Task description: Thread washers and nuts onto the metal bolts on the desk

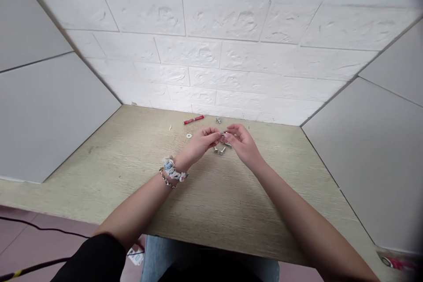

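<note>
Both hands meet above the middle of a pale wooden table (99, 172). My left hand (202, 142), with bracelets at the wrist, pinches a small metal part, probably a bolt (223, 134), at its fingertips. My right hand (240, 141) pinches the same small part from the other side. Two loose bolts (219, 150) lie on the table just under the hands. A washer (188, 135) lies to the left of my left hand.
A red pen (193, 119) and another small metal piece (218, 120) lie near the white brick back wall. Grey panels close in the table on both sides. A dark cable (33, 229) runs across the floor at lower left.
</note>
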{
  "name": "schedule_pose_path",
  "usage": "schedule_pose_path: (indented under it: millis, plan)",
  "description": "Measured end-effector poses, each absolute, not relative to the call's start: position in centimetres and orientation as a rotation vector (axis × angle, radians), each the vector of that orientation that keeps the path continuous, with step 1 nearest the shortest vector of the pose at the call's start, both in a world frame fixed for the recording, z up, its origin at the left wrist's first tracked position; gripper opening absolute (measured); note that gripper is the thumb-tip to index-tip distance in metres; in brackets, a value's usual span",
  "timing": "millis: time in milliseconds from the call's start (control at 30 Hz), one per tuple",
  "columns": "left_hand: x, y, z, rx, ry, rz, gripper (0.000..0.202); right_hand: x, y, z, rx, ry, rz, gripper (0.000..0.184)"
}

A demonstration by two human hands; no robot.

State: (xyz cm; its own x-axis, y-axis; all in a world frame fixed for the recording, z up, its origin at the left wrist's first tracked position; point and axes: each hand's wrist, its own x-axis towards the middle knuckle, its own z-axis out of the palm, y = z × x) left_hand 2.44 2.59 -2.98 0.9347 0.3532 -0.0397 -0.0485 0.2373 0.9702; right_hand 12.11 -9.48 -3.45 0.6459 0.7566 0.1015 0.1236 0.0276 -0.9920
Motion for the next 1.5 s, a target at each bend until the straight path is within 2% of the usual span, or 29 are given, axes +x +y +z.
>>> schedule_pose_path:
  millis: [167,367,600,767,1000,1233,1400,1500]
  plan:
    - [2.6,2.8,-4.5,1.442,0.315,0.323,0.024,12.2,-8.7,-6.4,-1.461,-0.72,0.758,0.051]
    - [3.0,2.4,-5.5,1.452,0.214,0.287,0.027,12.3,-9.1,-6.5,-1.51,-0.681,0.722,0.058]
    - [2.9,2.7,-5.9,1.499,0.229,0.27,0.027,12.2,-9.2,-7.0,-1.502,-0.656,0.748,0.045]
    - [2.9,3.1,-6.0,1.456,0.277,0.251,0.027,12.0,-9.4,-7.7,-1.53,-0.771,0.625,0.031]
    - [2.7,3.2,-6.1,1.342,0.33,0.164,0.031,11.8,-9.5,-8.9,-1.486,-0.903,0.444,0.024]
    - [2.7,3.1,-6.5,1.193,0.36,0.129,0.024,11.5,-9.2,-9.3,-1.474,-0.845,0.501,0.024]
    - [2.8,3.3,-6.9,1.274,0.319,0.152,0.025,11.7,-9.3,-9.2,-1.453,-0.805,0.564,0.03]
    - [2.9,3.3,-7.0,1.314,0.291,0.169,0.026,12.1,-9.3,-9.2,-1.488,-0.765,0.603,0.04]
